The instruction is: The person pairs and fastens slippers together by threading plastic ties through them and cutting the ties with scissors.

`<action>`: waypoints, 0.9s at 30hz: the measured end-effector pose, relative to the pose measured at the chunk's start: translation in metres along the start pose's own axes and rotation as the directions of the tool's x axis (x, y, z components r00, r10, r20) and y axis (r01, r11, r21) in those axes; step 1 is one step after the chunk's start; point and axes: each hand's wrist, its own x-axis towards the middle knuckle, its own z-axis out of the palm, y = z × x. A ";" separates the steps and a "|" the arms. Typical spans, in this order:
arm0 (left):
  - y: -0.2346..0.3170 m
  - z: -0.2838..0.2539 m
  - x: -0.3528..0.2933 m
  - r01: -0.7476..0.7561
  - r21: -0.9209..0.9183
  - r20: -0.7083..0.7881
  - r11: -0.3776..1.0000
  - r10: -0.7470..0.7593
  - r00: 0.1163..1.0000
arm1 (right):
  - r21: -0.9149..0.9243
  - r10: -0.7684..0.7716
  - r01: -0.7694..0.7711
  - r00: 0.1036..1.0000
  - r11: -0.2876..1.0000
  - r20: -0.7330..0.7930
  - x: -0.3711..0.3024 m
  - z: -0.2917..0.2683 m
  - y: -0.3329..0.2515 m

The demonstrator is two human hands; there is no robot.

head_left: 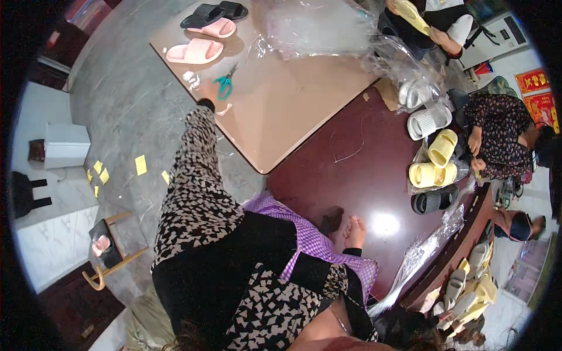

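Observation:
My left arm, in a black-and-cream patterned sleeve, stretches to the near-left edge of a beige board. My left hand is pale and smeared there, right beside teal-handled scissors; its fingers do not show well enough to tell whether they touch the handles. Over the dark red table, my right hand hovers close to my body with its fingers loosely extended and nothing visible in them. Its shadow falls just left of it. A pink slide sandal lies on the board beyond the scissors.
More slides, black and pink, sit at the board's far left. Clear plastic bags cover its far side. White, yellow and black slides line the table's right side beside plastic film. Other people handle slides nearby.

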 end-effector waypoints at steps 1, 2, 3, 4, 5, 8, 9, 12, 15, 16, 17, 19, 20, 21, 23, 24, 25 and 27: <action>-0.043 -0.006 0.018 0.006 0.122 0.087 0.993 -0.016 0.996 | -0.013 0.002 -0.002 1.000 1.000 0.029 0.007 -0.002 0.005; -0.053 -0.013 0.043 -0.030 0.224 0.179 0.974 -0.011 0.984 | 0.025 0.005 -0.005 1.000 1.000 -0.031 0.010 -0.007 0.011; -0.029 0.004 0.048 -0.041 0.190 0.194 0.981 0.003 0.981 | 0.039 0.006 0.000 0.989 0.999 -0.150 0.010 -0.015 0.017; -0.003 0.001 0.063 -0.056 0.170 0.196 0.984 0.023 0.980 | 0.067 0.009 0.008 0.968 0.998 -0.253 0.009 -0.023 0.022; 0.014 0.005 0.077 -0.074 0.137 0.215 0.988 0.043 0.976 | 0.068 0.004 0.016 0.957 0.998 -0.291 0.007 -0.031 0.028; 0.013 -0.022 0.100 0.432 -0.034 0.248 0.901 -0.411 0.877 | 0.117 -0.002 0.045 0.937 0.992 -0.348 0.003 -0.052 0.040; 0.013 -0.030 0.105 0.442 -0.036 0.197 0.896 -0.427 0.882 | 0.115 0.000 0.044 0.936 0.992 -0.353 -0.004 -0.055 0.043; 0.009 -0.027 0.116 0.468 -0.051 0.098 0.882 -0.462 0.881 | 0.105 0.146 -0.106 0.834 0.989 -0.532 -0.021 -0.052 0.036; -0.020 -0.008 0.139 0.436 -0.053 -0.089 0.898 -0.439 0.894 | 0.116 0.147 -0.099 0.820 0.988 -0.554 -0.021 -0.054 0.036; -0.030 -0.001 0.145 0.430 -0.057 -0.091 0.901 -0.434 0.896 | 0.127 0.152 -0.097 0.813 0.987 -0.562 -0.020 -0.054 0.035; -0.041 0.003 0.148 0.473 -0.244 0.015 0.847 -0.484 0.875 | 0.138 0.158 -0.096 0.808 0.986 -0.568 -0.019 -0.055 0.035; -0.051 0.007 0.157 0.546 -0.561 0.246 0.622 -0.504 0.828 | 0.164 0.170 -0.090 0.798 0.982 -0.578 -0.017 -0.054 0.033; -0.047 0.009 0.160 0.542 -0.565 0.252 0.622 -0.496 0.831 | 0.174 0.175 -0.087 0.787 0.981 -0.592 -0.017 -0.056 0.034; -0.043 0.010 0.163 0.628 -0.546 0.410 0.554 -0.477 0.777 | 0.184 0.181 -0.085 0.776 0.979 -0.604 -0.016 -0.058 0.036; -0.034 0.001 0.158 0.790 -0.445 0.687 0.422 -0.405 0.603 | 0.192 0.192 -0.090 0.758 0.977 -0.623 -0.014 -0.059 0.036; -0.018 -0.002 0.155 0.791 -0.443 0.691 0.421 -0.401 0.601 | 0.196 0.197 -0.091 0.748 0.976 -0.634 -0.013 -0.060 0.038; 0.006 -0.004 0.150 0.762 -0.510 0.691 0.399 -0.338 0.639 | 0.201 0.201 -0.091 0.736 0.975 -0.646 -0.014 -0.061 0.040; 0.035 -0.022 0.149 0.729 -0.574 0.672 0.374 -0.294 0.680 | 0.206 0.212 -0.100 0.732 0.973 -0.648 -0.012 -0.062 0.042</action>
